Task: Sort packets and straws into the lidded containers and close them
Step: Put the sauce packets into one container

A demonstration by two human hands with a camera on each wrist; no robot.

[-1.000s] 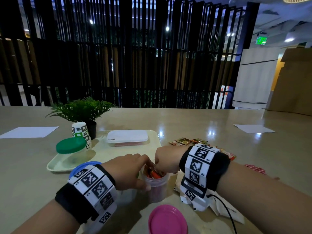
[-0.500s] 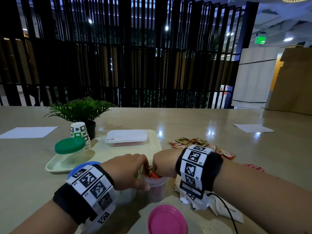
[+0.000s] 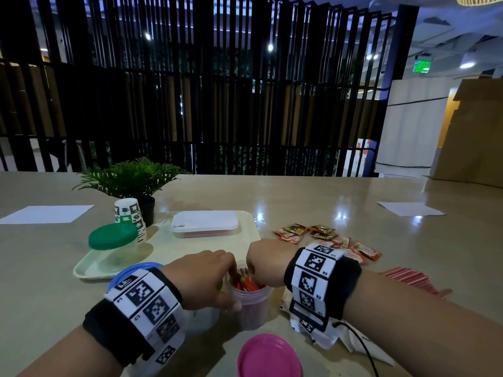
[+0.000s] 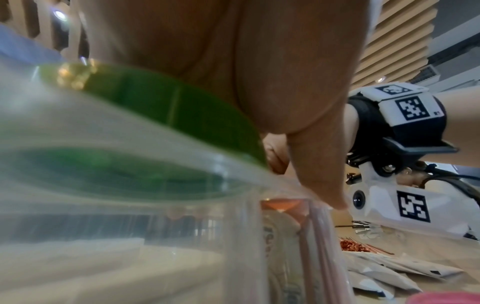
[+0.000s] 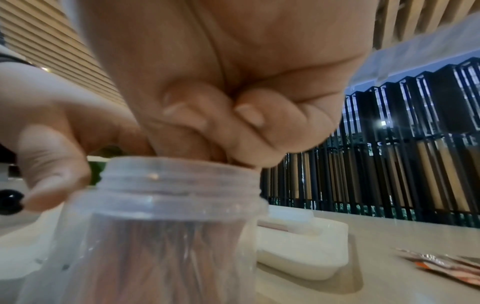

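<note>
Meanwhile both hands have stayed at the clear jar (image 3: pixel 251 308) near the table's front edge: left hand (image 3: pixel 206 278) steadies it, right hand (image 3: pixel 265 263), grip curled, tucks red packets (image 3: pixel 246 284) in; the pink lid (image 3: pixel 269 355) waits.

You sit at a broad, glossy beige worktop (image 3: pixel 313 202) that mirrors the ceiling lights. Ahead of you a tall screen of black vertical slats (image 3: pixel 206 85) spans most of the room, with small bright lamps showing through it. To your right you have a pale wall (image 3: pixel 413 123), a green lit exit sign (image 3: pixel 422 66) near the ceiling, and large brown cardboard panels (image 3: pixel 473 134) leaning upright. The light is dim and bluish.
</note>
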